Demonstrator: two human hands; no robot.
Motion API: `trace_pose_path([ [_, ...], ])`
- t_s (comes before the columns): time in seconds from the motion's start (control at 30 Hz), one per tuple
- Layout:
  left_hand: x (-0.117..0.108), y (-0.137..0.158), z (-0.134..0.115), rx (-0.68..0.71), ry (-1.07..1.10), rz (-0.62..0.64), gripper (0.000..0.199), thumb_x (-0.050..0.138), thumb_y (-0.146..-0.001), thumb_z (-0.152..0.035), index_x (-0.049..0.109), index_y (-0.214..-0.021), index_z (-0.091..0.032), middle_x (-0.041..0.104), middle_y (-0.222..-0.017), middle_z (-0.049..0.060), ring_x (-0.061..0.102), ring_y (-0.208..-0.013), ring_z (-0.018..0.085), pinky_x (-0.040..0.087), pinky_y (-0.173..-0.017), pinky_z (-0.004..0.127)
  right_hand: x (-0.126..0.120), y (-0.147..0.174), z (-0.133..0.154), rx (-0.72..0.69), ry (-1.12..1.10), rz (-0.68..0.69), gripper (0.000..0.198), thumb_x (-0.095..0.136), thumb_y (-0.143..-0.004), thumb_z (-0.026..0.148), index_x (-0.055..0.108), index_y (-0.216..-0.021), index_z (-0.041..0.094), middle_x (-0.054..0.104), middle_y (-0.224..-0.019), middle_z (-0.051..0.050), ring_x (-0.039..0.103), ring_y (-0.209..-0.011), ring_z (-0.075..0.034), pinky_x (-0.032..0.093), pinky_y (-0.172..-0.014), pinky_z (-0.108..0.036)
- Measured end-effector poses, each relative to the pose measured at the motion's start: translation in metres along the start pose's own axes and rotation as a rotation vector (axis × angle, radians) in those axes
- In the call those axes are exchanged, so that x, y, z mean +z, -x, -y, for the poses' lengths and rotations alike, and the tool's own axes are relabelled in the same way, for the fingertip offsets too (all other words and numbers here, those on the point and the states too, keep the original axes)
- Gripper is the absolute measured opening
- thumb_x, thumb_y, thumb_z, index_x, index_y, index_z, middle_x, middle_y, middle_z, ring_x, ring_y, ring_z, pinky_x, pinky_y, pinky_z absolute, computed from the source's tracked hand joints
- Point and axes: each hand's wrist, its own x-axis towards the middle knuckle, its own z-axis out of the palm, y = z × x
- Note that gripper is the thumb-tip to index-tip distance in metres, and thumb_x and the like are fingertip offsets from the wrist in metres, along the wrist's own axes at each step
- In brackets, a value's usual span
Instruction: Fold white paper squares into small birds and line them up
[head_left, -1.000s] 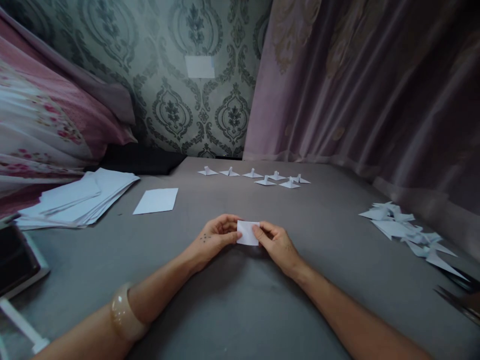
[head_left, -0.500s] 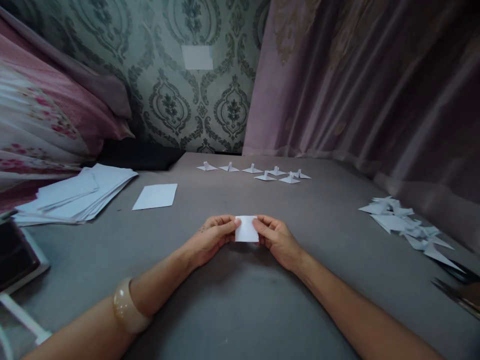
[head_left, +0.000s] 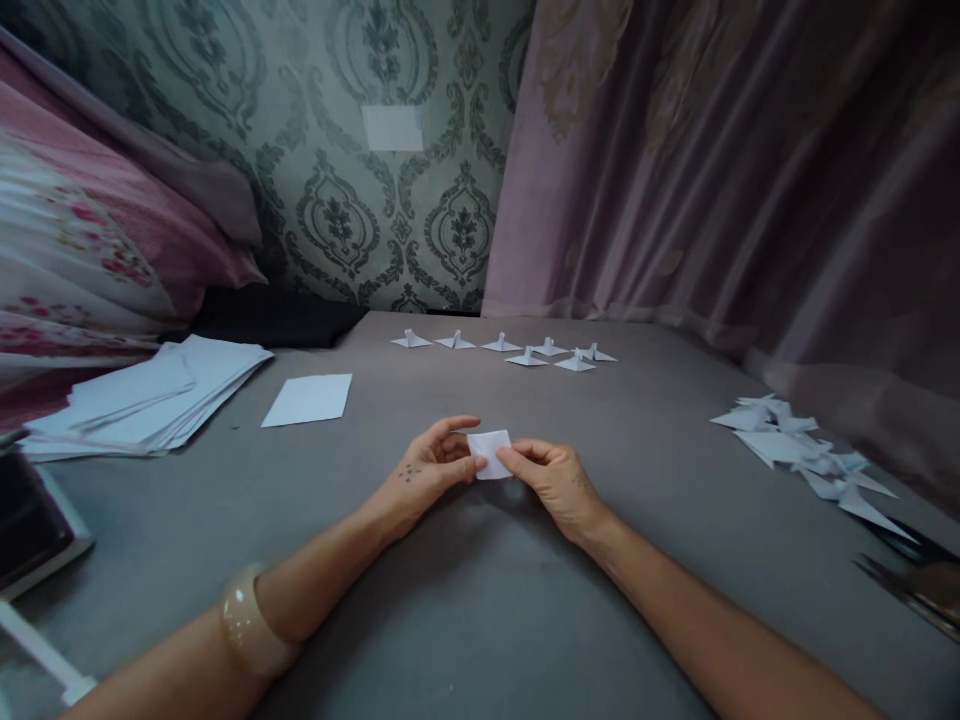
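A small folded square of white paper [head_left: 490, 446] is held up between my hands, slightly tilted. My right hand [head_left: 559, 485] pinches it, thumb on the front face near the right edge and the fingers behind. At the left edge, my left hand [head_left: 431, 465] has its thumb on the paper's lower corner. Its index finger is lifted and stretched above the paper; where the other fingertips sit behind the sheet is partly hidden. Farther back on the grey table lies a flat white paper square [head_left: 309, 400].
Several folded paper birds [head_left: 501, 343] stand at the back. More folded paper pieces [head_left: 795, 445] are heaped at the right, beside scissors [head_left: 904, 590]. A stack of white paper [head_left: 165, 395] lies at the left, near a dark-screened device [head_left: 34, 520].
The paper has tilted a little. My left index finger has lifted off and spread away from it, and my right thumb has slid inward over its face.
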Motion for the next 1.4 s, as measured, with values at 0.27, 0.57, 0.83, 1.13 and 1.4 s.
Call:
trace_pose_path([
  [0.27, 0.0, 0.001, -0.001, 0.023, 0.032, 0.005, 0.048, 0.077, -0.068, -0.023, 0.054, -0.11, -0.018, 0.065, -0.097, 0.005, 0.062, -0.089, 0.016, 0.047, -0.079, 0.03, 0.0, 0.001, 0.0, -0.121, 0.042, -0.039, 0.022, 0.074, -0.067, 0.038, 0.07, -0.066, 0.017, 0.063, -0.065, 0.0, 0.053, -0.063, -0.011, 0.04, -0.064, -0.025],
  [0.57, 0.003, 0.004, -0.007, 0.106, -0.036, -0.008, 0.025, 0.076, -0.067, -0.026, 0.055, -0.077, -0.016, 0.065, -0.089, 0.002, 0.06, -0.082, 0.015, 0.045, -0.078, 0.028, -0.001, -0.002, -0.003, -0.076, -0.008, -0.037, 0.029, 0.079, -0.06, 0.044, 0.07, -0.065, 0.018, 0.065, -0.063, 0.0, 0.053, -0.06, -0.012, 0.042, -0.062, -0.026],
  [0.83, -0.002, 0.005, -0.007, 0.0, 0.064, 0.036, 0.028, 0.061, -0.083, -0.042, 0.058, -0.075, -0.015, 0.063, -0.075, 0.002, 0.058, -0.07, 0.013, 0.045, -0.069, 0.026, -0.006, -0.009, -0.01, 0.042, -0.231, -0.117, 0.034, 0.08, -0.06, 0.046, 0.073, -0.074, 0.016, 0.063, -0.064, 0.001, 0.046, -0.052, -0.007, 0.034, -0.052, -0.023],
  [1.13, -0.004, 0.002, 0.001, 0.003, 0.135, 0.029, 0.021, 0.076, -0.071, -0.021, 0.059, -0.084, -0.017, 0.064, -0.081, -0.001, 0.058, -0.068, 0.01, 0.041, -0.062, 0.02, -0.008, -0.008, -0.006, 0.097, -0.312, -0.104, 0.035, 0.08, -0.062, 0.047, 0.07, -0.076, 0.017, 0.06, -0.061, 0.003, 0.046, -0.045, -0.004, 0.03, -0.043, -0.019],
  [1.4, -0.003, 0.002, -0.003, -0.069, 0.097, 0.021, 0.033, 0.076, -0.072, -0.026, 0.064, -0.102, -0.019, 0.07, -0.088, 0.003, 0.063, -0.073, 0.013, 0.046, -0.065, 0.023, -0.007, -0.01, -0.009, 0.074, -0.244, -0.083, 0.037, 0.078, -0.065, 0.047, 0.071, -0.082, 0.015, 0.057, -0.06, 0.004, 0.043, -0.044, -0.003, 0.031, -0.044, -0.018],
])
